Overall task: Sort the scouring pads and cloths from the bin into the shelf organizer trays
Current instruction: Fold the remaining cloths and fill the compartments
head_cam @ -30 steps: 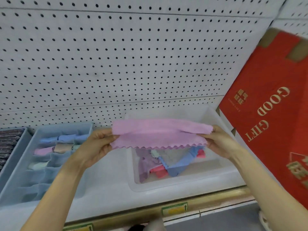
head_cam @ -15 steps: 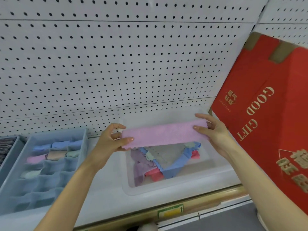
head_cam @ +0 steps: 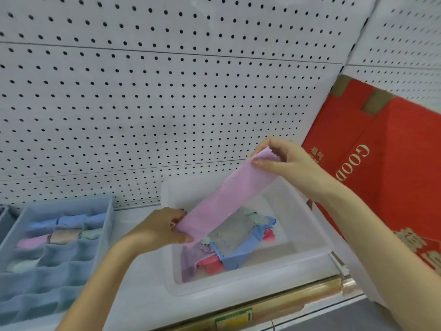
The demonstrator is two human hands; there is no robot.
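Above the clear bin (head_cam: 250,280), in the head view, a folded pink cloth (head_cam: 226,199) slants from lower left to upper right. The left hand (head_cam: 162,229) pinches its lower end by the bin's left rim; the right hand (head_cam: 284,161) pinches its upper end over the bin's back right corner. Loose cloths (head_cam: 236,244) lie inside the bin, partly hidden by the pink one. Left of the bin sits a blue organizer tray (head_cam: 108,225) with rolled cloths (head_cam: 64,235) in its back cells. A red box (head_cam: 393,163) stands right of the bin, and white pegboard (head_cam: 167,103) rises behind.
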